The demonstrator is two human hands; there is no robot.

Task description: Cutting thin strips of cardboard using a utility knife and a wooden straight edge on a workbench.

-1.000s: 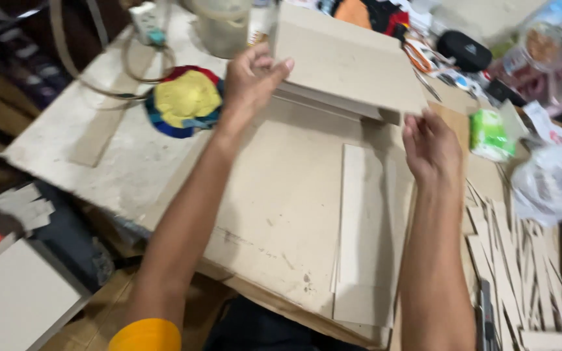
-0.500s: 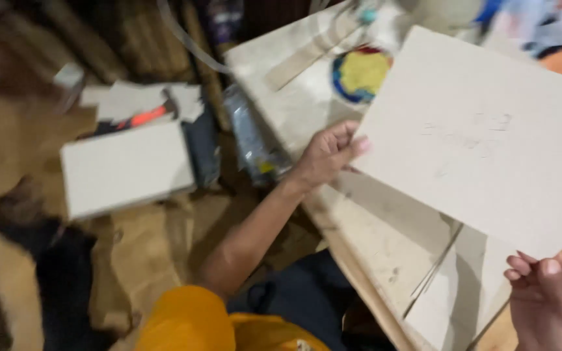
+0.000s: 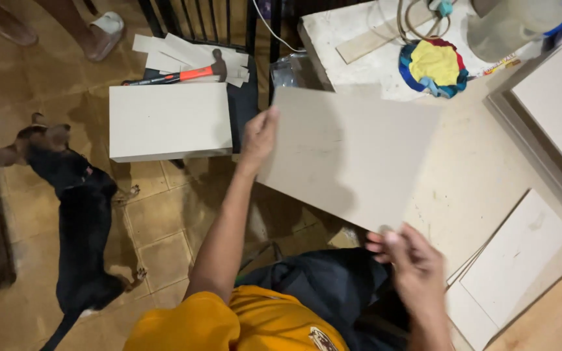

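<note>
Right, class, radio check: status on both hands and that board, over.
Left hand grips grey board at its left edge. Right hand holds its near corner. Board lifted off table. Dog on floor, clear.

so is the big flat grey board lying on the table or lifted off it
Lifted off: the big flat grey board is gripped by the left hand and right hand, jutting past the table edge.

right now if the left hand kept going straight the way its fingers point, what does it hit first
The left hand, gripping the grey board, points up-frame toward the black chair. It would probably meet that chair's seat edge first, near the white panel, though depth is unclear.
</note>
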